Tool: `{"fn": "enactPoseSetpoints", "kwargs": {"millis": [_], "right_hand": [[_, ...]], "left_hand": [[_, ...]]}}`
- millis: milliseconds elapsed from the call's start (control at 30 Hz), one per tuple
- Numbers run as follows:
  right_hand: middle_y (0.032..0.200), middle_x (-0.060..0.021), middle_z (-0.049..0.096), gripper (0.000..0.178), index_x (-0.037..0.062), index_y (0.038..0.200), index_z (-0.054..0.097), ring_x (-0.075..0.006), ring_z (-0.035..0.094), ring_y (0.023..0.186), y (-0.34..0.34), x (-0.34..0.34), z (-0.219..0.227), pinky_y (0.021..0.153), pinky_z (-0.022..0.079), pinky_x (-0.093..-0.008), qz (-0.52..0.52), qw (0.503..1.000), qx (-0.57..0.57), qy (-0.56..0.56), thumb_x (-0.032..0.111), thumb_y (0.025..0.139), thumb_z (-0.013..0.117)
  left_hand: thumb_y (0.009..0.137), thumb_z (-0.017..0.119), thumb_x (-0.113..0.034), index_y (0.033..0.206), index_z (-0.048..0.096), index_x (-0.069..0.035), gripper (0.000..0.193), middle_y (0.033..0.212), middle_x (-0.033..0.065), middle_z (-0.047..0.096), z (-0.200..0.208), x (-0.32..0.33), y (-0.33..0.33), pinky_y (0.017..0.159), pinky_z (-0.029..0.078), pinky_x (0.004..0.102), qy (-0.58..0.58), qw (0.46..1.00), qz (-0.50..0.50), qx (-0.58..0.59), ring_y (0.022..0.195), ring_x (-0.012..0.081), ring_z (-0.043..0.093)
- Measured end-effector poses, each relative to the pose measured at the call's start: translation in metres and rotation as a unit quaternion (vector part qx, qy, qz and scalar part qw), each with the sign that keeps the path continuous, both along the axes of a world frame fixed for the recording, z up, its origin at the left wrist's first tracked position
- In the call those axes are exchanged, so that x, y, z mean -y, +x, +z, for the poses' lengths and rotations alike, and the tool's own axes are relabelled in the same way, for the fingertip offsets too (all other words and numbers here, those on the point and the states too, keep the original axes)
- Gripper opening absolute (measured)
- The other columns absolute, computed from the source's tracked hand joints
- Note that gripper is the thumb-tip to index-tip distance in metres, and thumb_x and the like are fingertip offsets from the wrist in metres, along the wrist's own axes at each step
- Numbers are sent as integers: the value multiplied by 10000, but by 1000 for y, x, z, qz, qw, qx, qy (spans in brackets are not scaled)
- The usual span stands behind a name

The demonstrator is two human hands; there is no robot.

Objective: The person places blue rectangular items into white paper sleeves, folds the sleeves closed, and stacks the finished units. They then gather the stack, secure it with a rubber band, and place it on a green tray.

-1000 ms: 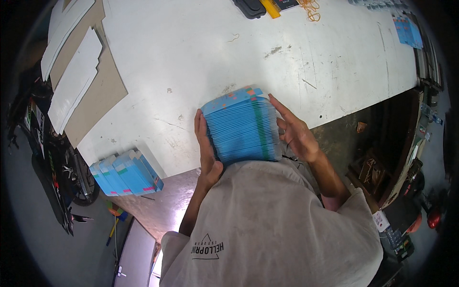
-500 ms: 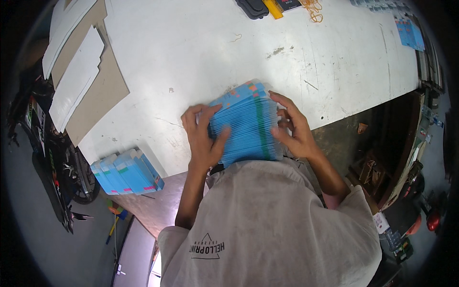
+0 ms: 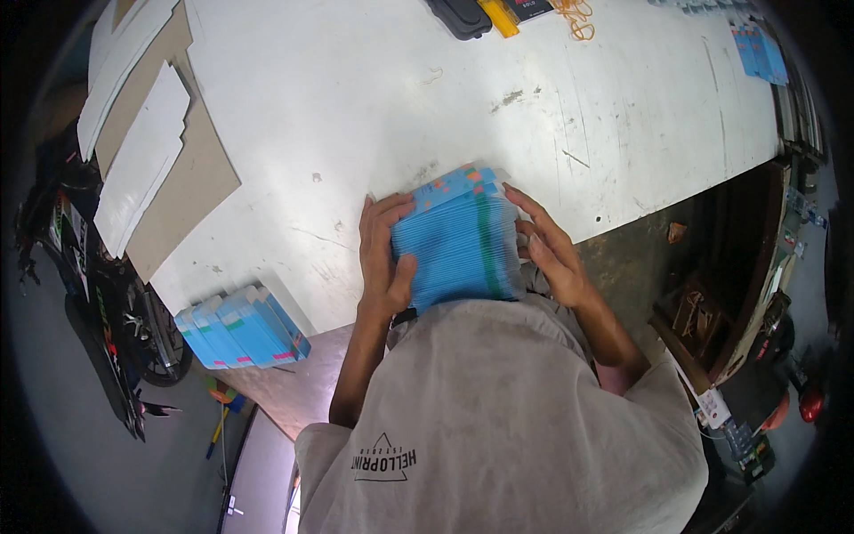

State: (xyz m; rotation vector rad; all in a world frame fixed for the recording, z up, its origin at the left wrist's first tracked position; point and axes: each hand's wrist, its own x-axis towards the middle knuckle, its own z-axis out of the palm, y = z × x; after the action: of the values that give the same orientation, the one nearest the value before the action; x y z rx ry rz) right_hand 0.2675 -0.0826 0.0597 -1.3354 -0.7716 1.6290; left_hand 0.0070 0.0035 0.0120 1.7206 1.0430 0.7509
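A thick stack of flat, blue printed cards or folded cartons (image 3: 449,245) stands at the table's near edge, against my shirt. Its many thin edges face up, crossed by a green stripe, and an orange-patterned face shows at the far end. Along the stack's left side lies my left hand (image 3: 387,254), fingers bent over the far corner and thumb on the near part. My right hand (image 3: 556,254) is at the right side, its forefinger touching the far right corner and its thumb bent close to the edge. The other right fingers are partly hidden.
Smaller blue stacks (image 3: 245,327) sit at the table's left edge. Cut grey board and white sheets (image 3: 147,169) lie far left. A black case (image 3: 461,16), a yellow tool (image 3: 500,18) and orange rubber bands (image 3: 576,18) are at the back. More blue pieces (image 3: 758,55) lie far right.
My left hand has flattened more along the stack's left side. The right thumb has drawn back slightly from the right edge. The stack sits a little nearer to me.
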Motion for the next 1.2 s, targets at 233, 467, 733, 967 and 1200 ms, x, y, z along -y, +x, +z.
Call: {"fn": "enactPoseSetpoints", "kwargs": {"millis": [233,467,733,967,1200], "right_hand": [[1659,-255,303,780,-29,1608,319,-388,358,1496,0,1,-3,1222,294,-493,12,1000,-12,16,459,1039,532],[1659,-270,285,904,-15,1614,311,-417,330,1506,4,3,-9,1210,297,-538,26,999,7,38,561,971,577],[1644,-240,323,929,85,1630,320,-425,441,1417,-1,-4,2,1072,485,-509,44,997,60,9,463,902,757],[1632,-208,362,915,110,1595,376,-374,518,1357,3,-7,-4,994,539,-452,118,956,253,86,245,833,864],[1466,-228,522,646,53,1366,586,-358,618,1217,23,-25,-18,924,537,-423,104,942,276,160,206,815,887]], "left_hand": [[956,506,-514,1334,580,-10,634,1358,228,611,-2,1,-1,1247,174,623,9,1000,-2,-10,1312,404,549],[963,514,-563,1340,563,-6,674,1367,225,598,2,4,3,1241,182,629,21,999,9,-33,1308,407,545],[916,634,-513,1355,528,-7,679,1362,230,590,5,2,5,1229,191,651,38,998,-4,-41,1307,419,529],[714,887,-454,1437,444,-42,943,1413,223,546,12,-4,-6,1237,184,666,19,995,-73,-63,1348,430,500],[610,974,-454,1400,459,-58,1023,1387,197,562,27,-12,-5,1239,203,664,23,988,-109,-103,1350,423,511]]}}
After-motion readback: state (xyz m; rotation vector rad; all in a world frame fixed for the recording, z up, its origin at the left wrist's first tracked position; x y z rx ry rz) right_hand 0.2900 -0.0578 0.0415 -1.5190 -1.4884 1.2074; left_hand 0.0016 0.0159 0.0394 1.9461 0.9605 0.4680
